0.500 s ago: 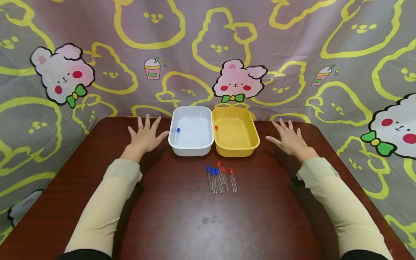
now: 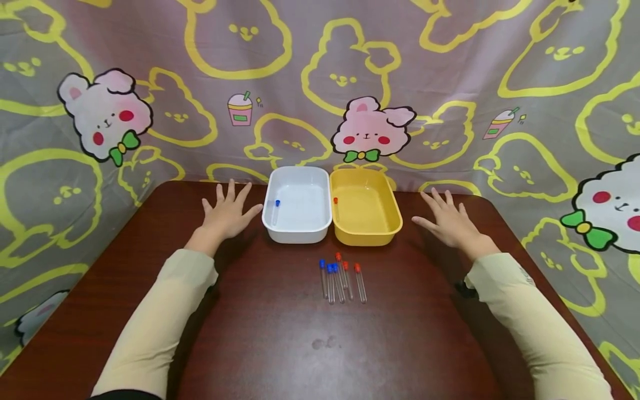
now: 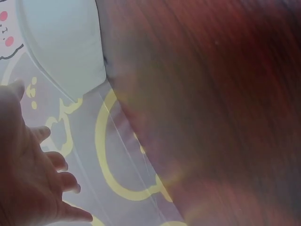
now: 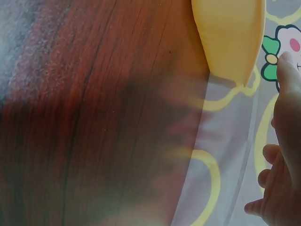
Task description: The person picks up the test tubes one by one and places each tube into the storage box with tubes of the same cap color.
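Note:
My left hand (image 2: 223, 215) hovers with spread fingers beside the left wall of a white plastic basin (image 2: 297, 236), the thumb close to its rim. To the right of a yellow basin (image 2: 367, 239), my right hand (image 2: 448, 222) is also spread, a short gap from the wall. Neither hand holds anything. Inside the white basin leans a blue-capped test tube (image 2: 277, 205); a red-capped test tube (image 2: 336, 203) leans inside the yellow one. In front of the basins lie more clear tubes, with blue caps (image 2: 322, 263) on the left and red caps (image 2: 357, 268) on the right.
The two basins stand side by side at the back of a dark brown wooden table (image 2: 280, 344). Right behind its far edge hangs a patterned cloth (image 2: 280, 50) with cartoon faces, which also runs along both sides.
The head view has shifted slightly, so the scene sits a little lower and further right. Both hands keep nearly the same spread pose; basins and tubes stay in place.

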{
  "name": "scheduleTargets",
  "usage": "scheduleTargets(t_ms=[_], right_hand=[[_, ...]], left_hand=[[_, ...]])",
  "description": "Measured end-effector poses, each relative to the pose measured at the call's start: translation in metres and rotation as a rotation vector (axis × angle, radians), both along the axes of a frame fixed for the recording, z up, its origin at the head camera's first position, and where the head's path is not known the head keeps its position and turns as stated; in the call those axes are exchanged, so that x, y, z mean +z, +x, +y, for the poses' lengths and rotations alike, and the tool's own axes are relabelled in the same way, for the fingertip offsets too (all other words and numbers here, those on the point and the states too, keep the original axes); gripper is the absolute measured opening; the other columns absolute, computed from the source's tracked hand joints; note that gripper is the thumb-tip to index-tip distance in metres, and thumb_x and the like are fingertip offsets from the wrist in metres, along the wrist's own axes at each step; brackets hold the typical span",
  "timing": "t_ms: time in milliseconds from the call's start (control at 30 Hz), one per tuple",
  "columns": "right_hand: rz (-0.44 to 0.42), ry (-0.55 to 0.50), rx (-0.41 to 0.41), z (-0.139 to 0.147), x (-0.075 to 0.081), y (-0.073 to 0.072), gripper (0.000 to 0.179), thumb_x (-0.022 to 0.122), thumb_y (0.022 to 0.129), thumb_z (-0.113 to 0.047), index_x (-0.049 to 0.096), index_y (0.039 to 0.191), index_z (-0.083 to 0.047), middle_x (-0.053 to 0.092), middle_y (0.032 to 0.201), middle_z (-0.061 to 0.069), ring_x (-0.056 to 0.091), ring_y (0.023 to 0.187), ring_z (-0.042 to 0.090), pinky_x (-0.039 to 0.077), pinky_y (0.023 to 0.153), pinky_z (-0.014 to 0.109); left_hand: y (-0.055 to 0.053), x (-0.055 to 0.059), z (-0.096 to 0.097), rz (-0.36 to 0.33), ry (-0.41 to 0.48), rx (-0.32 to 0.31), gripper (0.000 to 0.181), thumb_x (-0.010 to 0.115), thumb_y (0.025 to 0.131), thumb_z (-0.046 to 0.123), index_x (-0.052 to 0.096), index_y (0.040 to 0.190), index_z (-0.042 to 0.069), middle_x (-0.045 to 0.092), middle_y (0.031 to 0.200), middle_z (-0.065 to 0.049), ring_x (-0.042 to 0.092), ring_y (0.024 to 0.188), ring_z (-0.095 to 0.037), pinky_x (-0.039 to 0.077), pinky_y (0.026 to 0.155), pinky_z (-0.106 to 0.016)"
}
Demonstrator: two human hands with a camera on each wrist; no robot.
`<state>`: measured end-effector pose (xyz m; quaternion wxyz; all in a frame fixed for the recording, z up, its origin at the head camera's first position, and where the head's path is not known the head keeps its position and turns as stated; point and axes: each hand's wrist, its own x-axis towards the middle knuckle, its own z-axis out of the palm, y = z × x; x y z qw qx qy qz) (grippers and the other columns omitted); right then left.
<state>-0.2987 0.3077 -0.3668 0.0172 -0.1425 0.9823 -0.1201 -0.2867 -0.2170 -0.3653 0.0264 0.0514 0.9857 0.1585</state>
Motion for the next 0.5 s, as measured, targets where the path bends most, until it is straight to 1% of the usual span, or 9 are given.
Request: scheduleTargets(t_ms=[233, 500], right_hand=[[0.011, -0.015, 0.016, 0.0, 0.003, 0.007, 0.09, 0.047, 0.102, -0.063, 0.017, 0.164, -0.005, 0.004, 0.168, 0.027, -0.007, 0.151, 0.053, 0.0, 0.112, 0.076], [0.011, -0.015, 0.047, -0.001, 0.007, 0.015, 0.089, 0.048, 0.103, -0.061, 0.012, 0.166, -0.009, 0.0, 0.169, 0.023, -0.01, 0.151, 0.05, 0.0, 0.112, 0.075]], left_hand=[[0.003, 0.002, 0.004, 0.008, 0.011, 0.002, 0.081, 0.034, 0.105, 0.063, 0.005, 0.167, 0.019, -0.012, 0.168, -0.025, -0.018, 0.149, -0.05, -0.01, 0.109, -0.077], [0.007, 0.004, 0.006, 0.012, 0.027, -0.006, 0.081, 0.035, 0.105, 0.063, 0.005, 0.167, 0.02, -0.01, 0.168, -0.026, -0.015, 0.15, -0.051, -0.007, 0.109, -0.077]])
